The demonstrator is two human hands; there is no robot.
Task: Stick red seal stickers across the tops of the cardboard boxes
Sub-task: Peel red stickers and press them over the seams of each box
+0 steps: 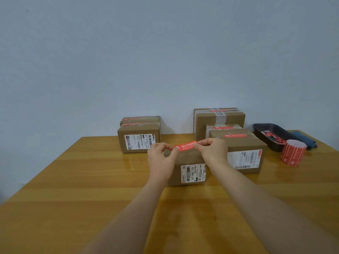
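A red seal sticker [185, 145] is stretched flat between my two hands, just above the top of a small cardboard box [189, 162] in the middle of the table. My left hand [161, 158] pinches the sticker's left end and my right hand [212, 151] pinches its right end. The box's front carries a white shipping label. Its top is mostly hidden behind my hands and the sticker. A roll of red stickers [292, 153] stands on the table to the right.
Two stacked boxes [139, 136] with red seals sit at the back left. Three more sealed boxes [238, 143] stand at the back right. A black tray [273, 134] with red scraps lies far right, with a blue cloth [304, 138] beside it. The wooden table [91, 180] meets a wall.
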